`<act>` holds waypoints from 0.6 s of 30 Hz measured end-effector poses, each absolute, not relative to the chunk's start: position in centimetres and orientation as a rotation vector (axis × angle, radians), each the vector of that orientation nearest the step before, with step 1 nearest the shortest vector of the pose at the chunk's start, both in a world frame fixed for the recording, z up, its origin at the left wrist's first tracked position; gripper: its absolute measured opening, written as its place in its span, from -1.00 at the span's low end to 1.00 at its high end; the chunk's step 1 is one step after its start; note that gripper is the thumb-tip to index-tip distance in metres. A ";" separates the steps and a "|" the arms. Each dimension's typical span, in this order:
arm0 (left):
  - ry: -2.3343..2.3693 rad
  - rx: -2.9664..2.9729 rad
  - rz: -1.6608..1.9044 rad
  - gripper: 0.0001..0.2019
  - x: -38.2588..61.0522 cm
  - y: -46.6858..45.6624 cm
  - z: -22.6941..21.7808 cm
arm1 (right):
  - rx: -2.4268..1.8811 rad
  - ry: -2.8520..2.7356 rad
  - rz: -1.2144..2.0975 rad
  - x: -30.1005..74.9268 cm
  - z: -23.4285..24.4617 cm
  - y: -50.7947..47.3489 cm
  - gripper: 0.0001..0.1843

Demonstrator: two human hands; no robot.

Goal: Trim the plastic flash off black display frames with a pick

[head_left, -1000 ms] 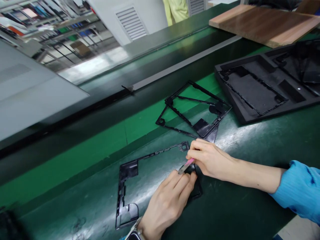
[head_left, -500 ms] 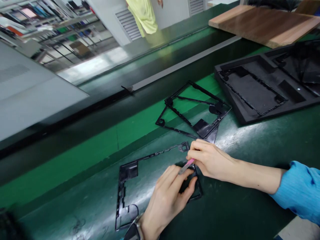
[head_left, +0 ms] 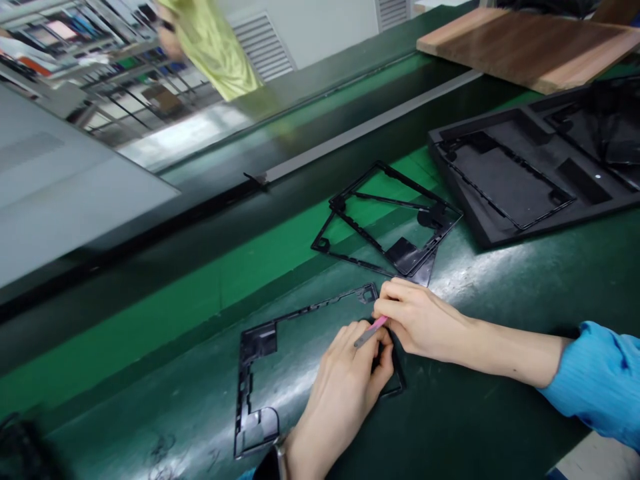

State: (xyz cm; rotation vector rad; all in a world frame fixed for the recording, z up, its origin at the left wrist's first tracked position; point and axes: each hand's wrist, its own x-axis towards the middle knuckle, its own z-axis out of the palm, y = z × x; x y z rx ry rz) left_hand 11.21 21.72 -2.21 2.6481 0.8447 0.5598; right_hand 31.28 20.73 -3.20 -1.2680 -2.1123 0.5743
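Fingers [head_left: 391, 301] of the right hand [head_left: 420, 317] are pinched on the pink part of a slim tool [head_left: 370, 332]; its grey end points across the left hand [head_left: 345, 380], contact undetermined. Left fingers are curled, thumb bent, at the right-hand end of the black frame [head_left: 259, 340], the landmark for this report; whether they grip that end or a small part cannot be told, the knuckles blocking sight. The frame lies flat on the green table [head_left: 475, 427], presumably for firm support, and the short grip on the tool suggests fine control.

Pose: the right forearm enters from the right of the frame, nearly level, wrist slightly bent; the left comes from its near side, back of the hand uppermost.

Two overlapping frames [head_left: 404, 255] lie beyond the landmark's far right corner, apparently set aside within reach; a dark tray [head_left: 481, 230] sits farther right of it.
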 end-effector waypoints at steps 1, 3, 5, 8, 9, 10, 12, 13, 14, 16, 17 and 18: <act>0.840 2.686 0.569 -0.83 11.3 21.7 -2.3 | -1.268 -2.112 0.573 31.3 -3.3 20.7 -0.75; 0.830 2.727 0.578 -0.81 11.4 21.6 -2.4 | -1.264 -2.108 0.571 31.2 -3.4 20.7 -0.75; 0.826 2.721 0.582 -0.81 11.4 21.5 -2.5 | -1.262 -2.104 0.562 31.2 -3.4 20.7 -0.75; 0.828 2.654 0.602 -0.81 11.1 21.4 -2.5 | -1.271 -2.099 0.546 31.2 -3.3 20.7 -0.75; 0.832 2.623 0.604 -0.82 10.9 21.4 -2.4 | -1.273 -2.098 0.543 31.2 -3.3 20.7 -0.75; 0.836 2.588 0.601 -0.82 10.7 21.5 -2.4 | -1.273 -2.098 0.542 31.3 -3.3 20.7 -0.75; 0.842 2.516 0.585 -0.84 10.4 21.6 -2.3 | -1.269 -2.101 0.534 31.3 -3.3 20.7 -0.76; 0.841 2.485 0.581 -0.85 10.3 21.6 -2.2 | -1.268 -2.104 0.532 31.3 -3.3 20.7 -0.76; 0.844 2.460 0.578 -0.87 10.3 21.7 -2.1 | -1.269 -2.108 0.530 31.3 -3.3 20.7 -0.76; 0.859 2.437 0.578 -0.91 10.4 21.7 -2.0 | -1.276 -2.112 0.527 31.2 -3.4 20.7 -0.77; 0.868 2.437 0.576 -0.92 10.5 21.7 -2.0 | -1.281 -2.113 0.527 31.2 -3.5 20.7 -0.77; 0.880 2.442 0.571 -0.92 10.6 21.7 -2.0 | -1.285 -2.112 0.528 31.2 -3.5 20.7 -0.77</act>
